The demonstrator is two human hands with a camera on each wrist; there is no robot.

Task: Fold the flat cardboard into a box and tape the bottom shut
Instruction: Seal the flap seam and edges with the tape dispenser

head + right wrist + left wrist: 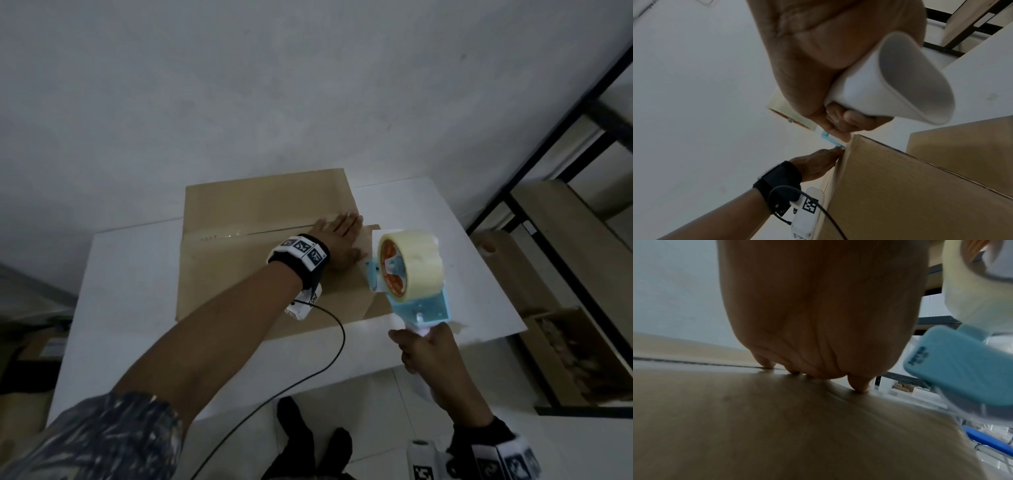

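Head view: the cardboard box is seen lying on the white table, its bottom flaps folded shut and turned upward, with the centre seam running from 9 o'clock to 3 o'clock. A glossy strip of clear tape appears to cover the seam's 9 o'clock portion; how far it runs is not clear. The left hand is laid flat on the flaps at the seam's 3 o'clock end, fingers straight and spread, pressing down. The tape dispenser is gripped by the right hand, whose fingers are curled round the white handle, at 3 o'clock of the left hand and beside the box's edge.

Several faults can be judged likely. If pressure from the left hand is eased, the springy corrugated flaps may lift and the seam may gape, so tape would bridge a gap or wrinkle. If the dispenser is drawn off-line, one flap could be missed. The thin film may fold onto itself, and the fingertips lie near the dispenser's cutting end.

The cardboard is matte, brown and stiff, with crisp creases. The tape roll is pale, translucent and cylindrical on an orange-printed core; the dispenser's frame is smooth, light-blue plastic. A black cable trails over the table from the left wristband.
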